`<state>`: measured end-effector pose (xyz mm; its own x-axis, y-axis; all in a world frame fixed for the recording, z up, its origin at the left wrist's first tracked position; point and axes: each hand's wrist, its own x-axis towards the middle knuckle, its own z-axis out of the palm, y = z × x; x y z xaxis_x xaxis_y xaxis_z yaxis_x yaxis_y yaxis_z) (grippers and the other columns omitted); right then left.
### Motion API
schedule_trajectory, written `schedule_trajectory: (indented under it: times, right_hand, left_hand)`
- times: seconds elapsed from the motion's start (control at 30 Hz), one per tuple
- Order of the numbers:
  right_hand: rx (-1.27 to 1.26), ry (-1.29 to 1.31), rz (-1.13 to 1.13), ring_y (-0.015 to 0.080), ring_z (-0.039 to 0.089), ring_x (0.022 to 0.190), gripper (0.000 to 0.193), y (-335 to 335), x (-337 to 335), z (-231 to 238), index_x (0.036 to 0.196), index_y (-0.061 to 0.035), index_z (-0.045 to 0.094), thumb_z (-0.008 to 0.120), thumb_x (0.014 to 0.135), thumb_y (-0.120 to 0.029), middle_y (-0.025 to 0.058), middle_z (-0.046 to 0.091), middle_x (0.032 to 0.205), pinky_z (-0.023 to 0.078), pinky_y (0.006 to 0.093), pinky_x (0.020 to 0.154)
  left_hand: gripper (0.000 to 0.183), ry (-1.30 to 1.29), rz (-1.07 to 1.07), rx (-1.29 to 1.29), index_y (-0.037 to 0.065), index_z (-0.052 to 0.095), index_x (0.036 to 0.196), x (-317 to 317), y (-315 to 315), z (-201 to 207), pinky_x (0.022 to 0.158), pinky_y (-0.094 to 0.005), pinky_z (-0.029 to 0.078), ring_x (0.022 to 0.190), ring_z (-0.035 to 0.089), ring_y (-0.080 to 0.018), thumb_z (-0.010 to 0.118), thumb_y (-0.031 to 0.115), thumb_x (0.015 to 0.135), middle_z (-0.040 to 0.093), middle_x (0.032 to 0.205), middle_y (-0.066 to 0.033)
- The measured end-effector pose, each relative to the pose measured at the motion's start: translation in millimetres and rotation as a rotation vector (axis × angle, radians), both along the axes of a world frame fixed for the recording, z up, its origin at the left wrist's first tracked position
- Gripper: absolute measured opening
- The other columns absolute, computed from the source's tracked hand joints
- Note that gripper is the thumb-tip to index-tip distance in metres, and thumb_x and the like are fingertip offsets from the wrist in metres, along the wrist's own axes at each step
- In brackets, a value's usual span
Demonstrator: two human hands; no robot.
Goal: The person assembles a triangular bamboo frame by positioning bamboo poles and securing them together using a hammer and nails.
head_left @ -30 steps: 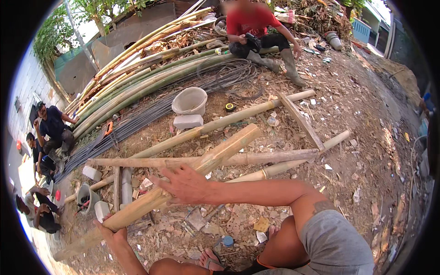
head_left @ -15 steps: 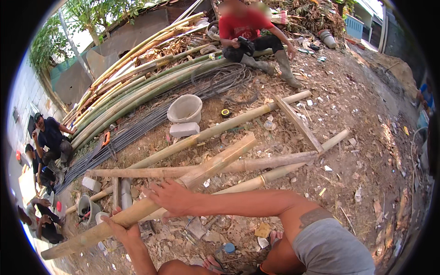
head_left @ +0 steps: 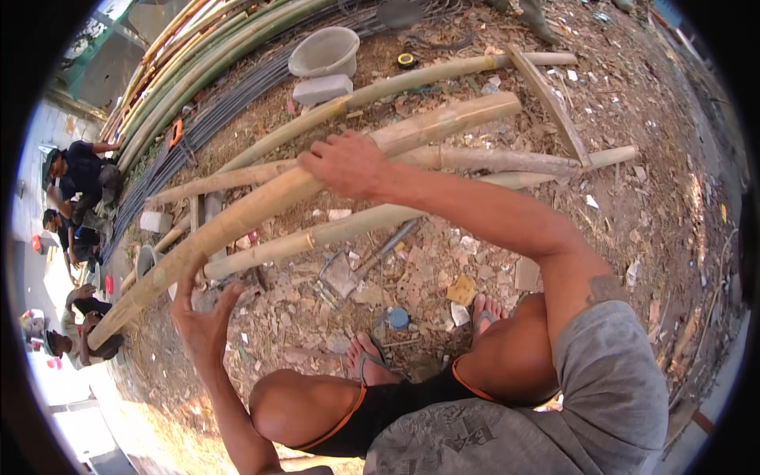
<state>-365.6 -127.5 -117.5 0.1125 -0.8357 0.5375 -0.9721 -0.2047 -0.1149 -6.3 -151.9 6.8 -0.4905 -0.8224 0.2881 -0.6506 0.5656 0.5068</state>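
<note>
Gripping a pole point(head_left: 245, 221): right hand point(head_left: 348, 165); left hand point(head_left: 203, 321) spread; basin point(head_left: 323, 57) upright; bucket point(head_left: 146, 260), contents unclear.

The right upper arm point(head_left: 579, 286) is angled forward from the shoulder, and the right forearm point(head_left: 467, 210) is extended leftward across the front of the body. The back of the right hand point(head_left: 346, 165) is turned upward, its fingers curled into a grip. The left forearm point(head_left: 236, 412) is raised; the left hand point(head_left: 203, 317) is held loosely, thumb spread from the upward-pointing fingers.
</note>
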Motion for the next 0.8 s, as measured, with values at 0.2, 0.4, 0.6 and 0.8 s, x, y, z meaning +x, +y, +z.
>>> schedule_trajectory:
  times: [0.2, 0.4, 0.6, 0.8]
  right_hand:
    - [0.209, 0.049, 0.003, 0.0323, 0.075, 0.107, 0.031, 33, 2, -33, 0.12, -0.0129, 0.063, 0.072, 0.091, -0.014, 0.0083, 0.071, 0.108, 0.061, 0.0516, 0.084]
    - [0.34, 0.115, 0.033, 0.0327, 0.075, 0.104, 0.032, 43, 18, -37, 0.12, -0.0127, 0.063, 0.075, 0.091, -0.015, 0.0083, 0.073, 0.11, 0.062, 0.0523, 0.084]
    - [0.003, 0.247, 0.177, 0.0327, 0.061, 0.133, 0.048, 58, 27, -48, 0.14, -0.0206, 0.059, 0.073, 0.094, -0.026, 0.0077, 0.063, 0.136, 0.048, 0.0557, 0.111]
    - [0.365, -0.052, 0.446, 0.0313, 0.063, 0.124, 0.053, 127, 62, -80, 0.134, -0.0147, 0.063, 0.078, 0.09, -0.04, 0.0106, 0.064, 0.13, 0.05, 0.0464, 0.109]
  left_hand:
    - [0.136, -0.601, -0.077, -0.461, 0.018, 0.028, 0.174, 11, -60, -59, 0.126, -0.0675, 0.029, 0.156, 0.043, -0.04, 0.103, 0.032, 0.061, 0.044, 0.17, -0.019]
    - [0.127, -0.567, -0.219, -0.058, 0.017, 0.026, 0.173, 12, -64, -128, 0.105, -0.0606, 0.049, 0.123, 0.067, -0.0433, 0.098, 0.026, 0.069, 0.071, 0.133, -0.0194]
    - [0.047, -0.482, -0.246, 0.049, 0.008, 0.062, 0.124, 11, -59, -169, 0.082, -0.0559, 0.056, 0.101, 0.071, -0.0484, 0.083, 0.011, 0.083, 0.075, 0.107, -0.0232]
    - [0.044, -0.476, -0.149, -0.003, 0.007, 0.066, 0.125, 41, -49, -154, 0.082, -0.0573, 0.055, 0.102, 0.07, -0.0509, 0.082, 0.007, 0.084, 0.074, 0.106, -0.0242]
